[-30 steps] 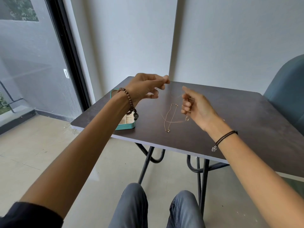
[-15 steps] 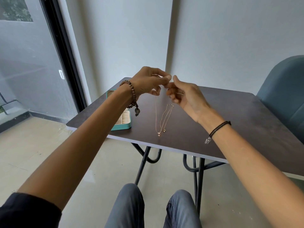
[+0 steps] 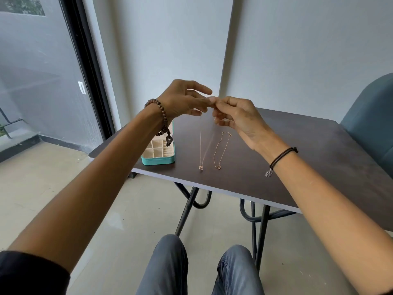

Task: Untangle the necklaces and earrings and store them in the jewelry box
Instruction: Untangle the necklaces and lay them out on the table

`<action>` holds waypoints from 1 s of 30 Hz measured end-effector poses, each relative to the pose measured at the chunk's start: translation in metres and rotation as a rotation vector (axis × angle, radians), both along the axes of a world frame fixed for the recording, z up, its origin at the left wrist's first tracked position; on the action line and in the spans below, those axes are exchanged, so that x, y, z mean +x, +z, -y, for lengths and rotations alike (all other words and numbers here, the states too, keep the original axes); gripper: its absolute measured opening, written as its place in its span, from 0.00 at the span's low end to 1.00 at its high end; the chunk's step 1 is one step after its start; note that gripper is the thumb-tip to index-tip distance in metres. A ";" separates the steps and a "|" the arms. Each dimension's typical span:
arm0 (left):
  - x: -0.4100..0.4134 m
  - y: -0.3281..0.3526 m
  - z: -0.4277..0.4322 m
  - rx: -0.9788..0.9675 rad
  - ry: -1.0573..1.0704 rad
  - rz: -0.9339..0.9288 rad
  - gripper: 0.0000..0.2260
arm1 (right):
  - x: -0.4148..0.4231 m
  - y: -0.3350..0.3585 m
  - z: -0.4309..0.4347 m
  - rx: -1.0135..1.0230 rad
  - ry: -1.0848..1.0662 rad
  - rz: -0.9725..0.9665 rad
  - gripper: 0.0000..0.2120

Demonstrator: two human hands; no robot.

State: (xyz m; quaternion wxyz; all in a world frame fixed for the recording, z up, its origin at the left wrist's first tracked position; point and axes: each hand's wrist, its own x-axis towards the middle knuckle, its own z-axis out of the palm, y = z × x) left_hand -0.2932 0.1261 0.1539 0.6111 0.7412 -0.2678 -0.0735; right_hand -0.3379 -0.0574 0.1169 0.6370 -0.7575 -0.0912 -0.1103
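Two thin necklaces are out in front of you. Your left hand [image 3: 182,101] and your right hand [image 3: 240,118] are up in the air above the dark counter [image 3: 297,156], and their fingertips meet. Each grip is pinched tight on the top of the hanging necklace [image 3: 200,150]. Its chain drops straight down in two fine strands to a little charm near the front edge of the counter. You cannot tell if the charm touches the top. The second necklace [image 3: 218,167] lies flat on the counter just to the right of it, stretched out long, with its own charm at the near end. The jewelry box [image 3: 158,160] sits on the left part of the counter, close to the front edge. It is teal, and its cream pockets show. Your left wrist wears a brown bead bracelet [image 3: 161,111], which hangs in front of the box. Your right wrist wears a black cord band [image 3: 282,155]. A blue chair [image 3: 372,116] stands at the right side of the counter.
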 end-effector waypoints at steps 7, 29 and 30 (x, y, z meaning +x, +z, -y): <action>0.025 -0.023 -0.001 0.123 0.015 0.015 0.15 | 0.032 -0.021 -0.002 -0.013 -0.006 -0.043 0.10; 0.082 -0.125 -0.055 0.314 0.444 0.345 0.04 | 0.175 -0.118 0.021 -0.773 -0.441 -0.124 0.09; 0.081 -0.128 -0.058 0.315 0.459 0.342 0.04 | 0.175 -0.119 0.022 -0.799 -0.445 -0.121 0.09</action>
